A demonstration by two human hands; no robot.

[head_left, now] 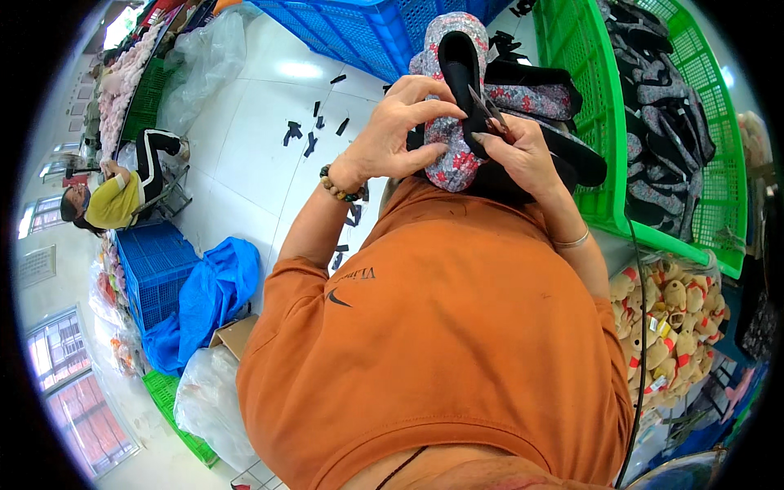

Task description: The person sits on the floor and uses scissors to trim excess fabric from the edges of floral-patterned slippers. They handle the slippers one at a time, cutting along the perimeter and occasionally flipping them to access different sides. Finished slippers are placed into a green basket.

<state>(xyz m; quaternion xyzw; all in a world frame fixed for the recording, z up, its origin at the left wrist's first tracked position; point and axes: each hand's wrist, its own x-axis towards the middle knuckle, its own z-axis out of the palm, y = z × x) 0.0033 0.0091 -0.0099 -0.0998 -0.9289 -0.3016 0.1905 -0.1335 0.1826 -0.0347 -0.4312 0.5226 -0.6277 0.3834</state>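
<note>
A slipper with a grey and red floral outside and a black lining lies in front of my body, its opening facing up. My left hand is closed on its left side, thumb and fingers pressing the fabric. In my right hand is a small pair of scissors, the dark blades pointing up and left against the black lining. My right thumb and fingers are wrapped round the handles. More floral slippers with black parts lie just right of my hands, partly covered.
Ahead stands a blue crate. On the right, a green crate holds many grey and black slippers. Black fabric scraps litter the floor. Stuffed toys are piled at lower right. Another person sits at far left.
</note>
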